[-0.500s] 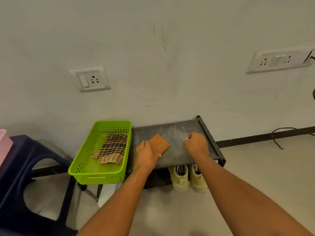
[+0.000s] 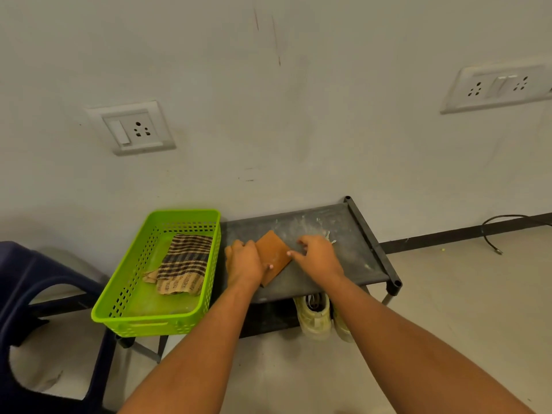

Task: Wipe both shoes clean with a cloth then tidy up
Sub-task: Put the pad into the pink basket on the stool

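Card [image 2: 274,255] on a dusty rack [image 2: 354,245].
Left grip [image 2: 243,262] clasped the card; right grip [image 2: 319,253] touched its edge, fingers bent, hold unclear.

Home corner: shoe rack [image 2: 358,252], sockets [image 2: 138,128]

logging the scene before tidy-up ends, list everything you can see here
green perforated plastic basket: 1, green, left of the rack top
brown-and-black checked cloth: 1, brown and black, inside the basket
orange-brown flat rectangular piece: 1, orange-brown, on the rack top
dark grey metal shoe rack: 1, dark grey, against the wall
pale lace-up shoes: 2, cream, under the rack top
dark blue plastic stool: 1, dark blue, far left
white wall sockets: 2, white, on the wall
black cable: 1, black, floor at right
left hand: 1, grips the piece's left edge
right hand: 1, touches its right edge
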